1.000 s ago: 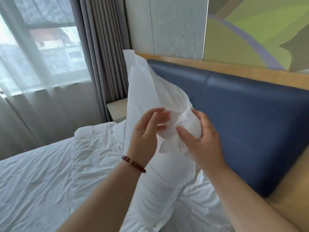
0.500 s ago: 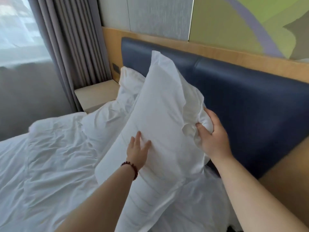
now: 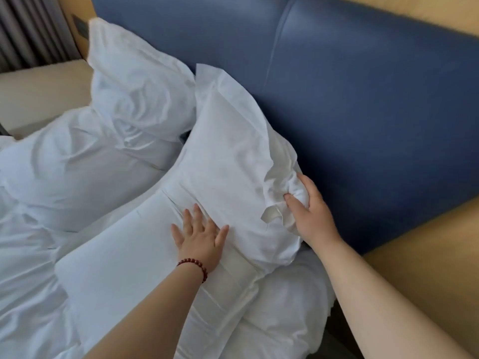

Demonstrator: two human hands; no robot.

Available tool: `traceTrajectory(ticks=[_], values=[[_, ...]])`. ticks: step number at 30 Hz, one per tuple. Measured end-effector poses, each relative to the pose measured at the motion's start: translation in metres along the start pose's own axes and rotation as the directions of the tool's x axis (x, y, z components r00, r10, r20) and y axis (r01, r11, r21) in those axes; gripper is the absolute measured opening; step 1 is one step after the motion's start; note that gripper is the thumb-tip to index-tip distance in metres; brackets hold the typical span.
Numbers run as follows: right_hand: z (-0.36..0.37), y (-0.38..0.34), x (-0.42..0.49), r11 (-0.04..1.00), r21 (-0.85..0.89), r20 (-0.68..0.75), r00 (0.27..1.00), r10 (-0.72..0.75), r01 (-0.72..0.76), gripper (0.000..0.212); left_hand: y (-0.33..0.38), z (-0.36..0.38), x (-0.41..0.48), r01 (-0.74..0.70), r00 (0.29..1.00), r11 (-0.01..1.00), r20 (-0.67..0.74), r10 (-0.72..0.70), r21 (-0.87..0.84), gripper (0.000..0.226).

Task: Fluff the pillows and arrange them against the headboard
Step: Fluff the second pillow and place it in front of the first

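**Seating the near pillow against the headboard**

Obs.: The plump white cotton-cased pillow (image 3: 233,164) lies slanted on the bed. Its upper flange leans on the blue padded headboard (image 3: 363,99) and its lower end rests on the rumpled white bedding (image 3: 31,255). A second, creased white pillow (image 3: 116,120) sits just to its left; the two touch along one edge.

Hands: The left hand (image 3: 201,239), with a red bead bracelet (image 3: 193,265) at the wrist, lies flat and spread on the pillow's front face, pressing, not gripping. The right hand (image 3: 308,211) is closed around a bunched corner of the pillowcase, close beside the headboard.

Judgement: The step in hand appears to be settling this pillow upright. To do it well, the right hand should pull the gathered corner outward until the case lies taut, then let go so no knot of fabric remains. The left palm should sweep from the centre toward the edges, spreading the filling evenly rather than denting it.

Risk: Pressing hard in one spot probably flattens the loft. The neighbouring pillow looks unfluffed, so the task seems roughly half done.
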State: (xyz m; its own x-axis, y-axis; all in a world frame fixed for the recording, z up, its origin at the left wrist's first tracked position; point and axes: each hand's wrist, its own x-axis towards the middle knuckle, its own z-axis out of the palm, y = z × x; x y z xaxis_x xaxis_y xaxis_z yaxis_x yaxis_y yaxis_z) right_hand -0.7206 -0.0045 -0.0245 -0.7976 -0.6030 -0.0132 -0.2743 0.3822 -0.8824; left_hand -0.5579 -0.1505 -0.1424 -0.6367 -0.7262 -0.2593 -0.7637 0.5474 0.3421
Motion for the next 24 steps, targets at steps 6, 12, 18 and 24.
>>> traceTrajectory(ticks=[6, 12, 18, 24], values=[[0.001, 0.02, 0.009, 0.995, 0.066, -0.104, 0.991, 0.085, -0.078, 0.051, -0.007, 0.012, -0.011, -0.023, 0.999, 0.998, -0.026, 0.024, 0.051, 0.068], [0.028, 0.029, -0.025, 0.922, 0.353, -0.23, 0.941, 0.248, -0.157, 0.065, -0.034, 0.013, -0.06, -0.013, 0.998, 0.994, -0.061, 0.019, 0.108, 0.067], [0.09, 0.071, -0.087, 0.842, 0.37, -0.099, 0.884, 0.456, -0.393, 0.095, -0.072, 0.008, -0.089, 0.128, 0.986, 0.99, -0.115, -0.12, 0.064, 0.07], [0.178, 0.108, -0.142, 0.52, 0.581, 0.187, 0.725, 0.663, -0.626, 0.107, -0.109, 0.003, -0.103, 0.253, 0.962, 0.967, -0.107, -0.25, 0.015, 0.074]])
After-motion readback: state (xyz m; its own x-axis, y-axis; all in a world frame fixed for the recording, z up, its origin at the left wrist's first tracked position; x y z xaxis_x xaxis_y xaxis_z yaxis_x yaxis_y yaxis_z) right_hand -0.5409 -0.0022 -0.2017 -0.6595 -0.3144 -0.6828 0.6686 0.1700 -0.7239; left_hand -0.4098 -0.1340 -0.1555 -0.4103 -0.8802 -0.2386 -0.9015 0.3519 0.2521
